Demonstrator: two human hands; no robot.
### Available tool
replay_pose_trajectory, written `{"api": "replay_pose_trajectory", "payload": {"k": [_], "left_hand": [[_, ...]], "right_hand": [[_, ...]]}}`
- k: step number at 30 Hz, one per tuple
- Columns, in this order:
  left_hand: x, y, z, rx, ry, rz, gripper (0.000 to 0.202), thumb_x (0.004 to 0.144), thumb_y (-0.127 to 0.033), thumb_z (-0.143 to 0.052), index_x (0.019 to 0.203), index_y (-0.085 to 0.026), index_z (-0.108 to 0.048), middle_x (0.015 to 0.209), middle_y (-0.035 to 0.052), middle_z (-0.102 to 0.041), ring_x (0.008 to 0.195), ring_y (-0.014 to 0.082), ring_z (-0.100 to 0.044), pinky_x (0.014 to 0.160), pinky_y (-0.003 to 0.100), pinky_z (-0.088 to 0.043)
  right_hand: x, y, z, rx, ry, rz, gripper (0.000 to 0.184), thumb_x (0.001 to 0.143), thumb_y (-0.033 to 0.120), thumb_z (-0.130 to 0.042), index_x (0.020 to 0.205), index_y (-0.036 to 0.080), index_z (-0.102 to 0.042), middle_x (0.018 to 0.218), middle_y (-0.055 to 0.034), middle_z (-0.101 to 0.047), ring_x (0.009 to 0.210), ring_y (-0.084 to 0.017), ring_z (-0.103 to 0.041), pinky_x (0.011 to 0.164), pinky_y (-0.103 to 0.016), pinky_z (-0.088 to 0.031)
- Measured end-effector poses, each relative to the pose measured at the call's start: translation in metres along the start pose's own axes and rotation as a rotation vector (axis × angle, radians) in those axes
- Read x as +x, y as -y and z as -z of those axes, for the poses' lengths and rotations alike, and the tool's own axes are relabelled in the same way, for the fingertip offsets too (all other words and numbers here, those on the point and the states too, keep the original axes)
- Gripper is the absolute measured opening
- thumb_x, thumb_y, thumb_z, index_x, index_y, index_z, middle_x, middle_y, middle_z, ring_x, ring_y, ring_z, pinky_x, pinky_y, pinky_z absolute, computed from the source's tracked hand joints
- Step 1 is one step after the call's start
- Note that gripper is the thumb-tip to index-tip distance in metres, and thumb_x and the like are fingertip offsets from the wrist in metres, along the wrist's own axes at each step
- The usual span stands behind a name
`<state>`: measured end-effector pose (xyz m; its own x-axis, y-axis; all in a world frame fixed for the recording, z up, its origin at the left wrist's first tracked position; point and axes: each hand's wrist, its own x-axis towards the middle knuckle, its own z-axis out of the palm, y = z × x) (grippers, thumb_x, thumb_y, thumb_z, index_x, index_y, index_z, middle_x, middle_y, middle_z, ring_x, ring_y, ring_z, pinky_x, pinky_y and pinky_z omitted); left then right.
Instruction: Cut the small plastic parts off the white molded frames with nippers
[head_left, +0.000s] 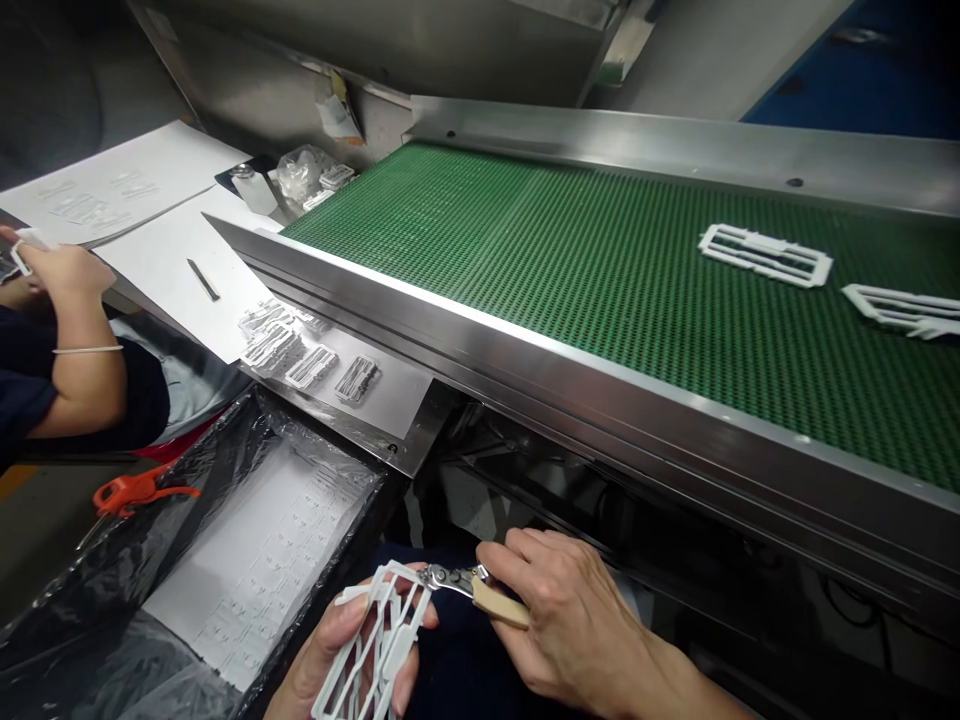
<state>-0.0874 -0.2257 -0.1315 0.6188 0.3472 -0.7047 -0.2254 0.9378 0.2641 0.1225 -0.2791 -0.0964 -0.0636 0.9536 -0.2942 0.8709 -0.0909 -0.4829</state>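
My left hand (330,655) is closed around a white plastic frame of moulded parts (379,640), held at the bottom of the view. My right hand (559,615) grips small cutters (480,590) with tan handles. Their metal jaws touch the top edge of the frame. Both hands sit just below the steel side rail (525,355) of the conveyor. Two more white frames, one (765,255) beside the other (904,310), lie on the green belt (562,240) at the far right.
A black-lined box (135,590) holding a white sheet is at lower left. Several trimmed parts (307,355) lie on a steel shelf. A co-worker's arm (75,340) is at the left, near white paper sheets (120,180). An orange tool (135,490) lies below it.
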Motion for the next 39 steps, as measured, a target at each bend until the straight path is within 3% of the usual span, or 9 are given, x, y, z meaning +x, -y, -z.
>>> {"api": "replay_pose_trajectory", "payload": {"k": [6,9,12,16,21,26,32,39], "left_hand": [[0.000,0.003,0.000,-0.086,-0.003,-0.054,0.042,0.076,-0.041,-0.070,0.108,-0.014,-0.069,0.087,0.0102,-0.073,0.046,0.0128,-0.059,0.047,0.022,-0.048],[0.001,0.005,0.001,-0.069,0.000,-0.036,0.039,0.078,-0.040,-0.068,0.107,-0.014,-0.069,0.086,0.0100,-0.072,0.048,0.0131,-0.060,0.049,0.021,-0.048],[0.002,0.005,0.003,-0.014,0.022,-0.026,0.035,0.082,-0.041,-0.062,0.101,-0.012,-0.070,0.079,0.0103,-0.072,0.047,0.0112,-0.058,0.046,0.018,-0.045],[0.004,0.006,0.004,0.011,0.082,-0.016,0.036,0.088,-0.041,-0.054,0.096,-0.011,-0.071,0.053,0.0069,-0.064,0.046,0.0118,-0.055,0.044,0.016,-0.043],[0.006,0.008,0.002,-0.018,0.095,-0.068,0.029,0.087,-0.038,-0.055,0.097,-0.016,-0.071,0.070,0.0079,-0.069,0.050,0.0121,-0.058,0.046,0.017,-0.043],[0.004,0.009,0.001,-0.026,0.084,-0.021,0.036,0.090,-0.042,-0.048,0.097,-0.014,-0.069,0.054,0.0051,-0.061,0.049,0.0117,-0.052,0.045,0.017,-0.043],[0.005,0.009,-0.004,-0.065,0.058,0.008,0.037,0.095,-0.039,-0.036,0.112,-0.021,-0.064,0.055,0.0040,-0.061,0.044,0.0102,-0.048,0.043,0.017,-0.043],[0.003,0.009,-0.008,-0.032,0.034,-0.011,0.039,0.092,-0.043,-0.043,0.124,-0.024,-0.056,0.056,0.0023,-0.059,0.041,0.0102,-0.045,0.039,0.018,-0.041]], "right_hand": [[-0.001,-0.001,-0.001,0.137,0.026,-0.139,0.014,0.073,0.012,-0.048,0.079,0.024,-0.053,0.068,0.0036,-0.053,0.061,-0.014,-0.051,0.056,-0.026,-0.034],[-0.002,0.002,0.000,0.155,-0.024,-0.135,0.026,0.071,0.013,-0.051,0.093,0.025,-0.056,0.082,0.0011,-0.058,0.078,-0.018,-0.056,0.074,-0.032,-0.039],[-0.002,0.005,-0.001,0.132,-0.107,-0.078,0.035,0.073,0.015,-0.052,0.106,0.026,-0.056,0.090,-0.0014,-0.058,0.086,-0.022,-0.054,0.086,-0.041,-0.036],[-0.002,0.007,-0.006,0.074,-0.194,-0.031,0.029,0.076,0.014,-0.050,0.103,0.023,-0.056,0.089,-0.0028,-0.058,0.083,-0.021,-0.052,0.082,-0.039,-0.035],[-0.003,0.006,-0.011,-0.001,-0.251,-0.006,0.029,0.079,0.014,-0.049,0.106,0.022,-0.057,0.086,-0.0022,-0.056,0.081,-0.020,-0.051,0.081,-0.037,-0.033],[-0.002,0.006,-0.013,-0.081,-0.326,0.015,0.027,0.080,0.012,-0.050,0.104,0.021,-0.058,0.082,-0.0014,-0.057,0.076,-0.019,-0.051,0.078,-0.036,-0.032],[0.001,0.006,-0.012,-0.126,-0.317,0.006,0.023,0.083,0.014,-0.050,0.104,0.020,-0.058,0.081,-0.0022,-0.057,0.075,-0.020,-0.051,0.076,-0.035,-0.031],[0.004,0.004,-0.007,-0.144,-0.292,0.014,0.021,0.082,0.016,-0.054,0.102,0.021,-0.060,0.078,-0.0016,-0.057,0.072,-0.019,-0.050,0.072,-0.033,-0.031]]}}
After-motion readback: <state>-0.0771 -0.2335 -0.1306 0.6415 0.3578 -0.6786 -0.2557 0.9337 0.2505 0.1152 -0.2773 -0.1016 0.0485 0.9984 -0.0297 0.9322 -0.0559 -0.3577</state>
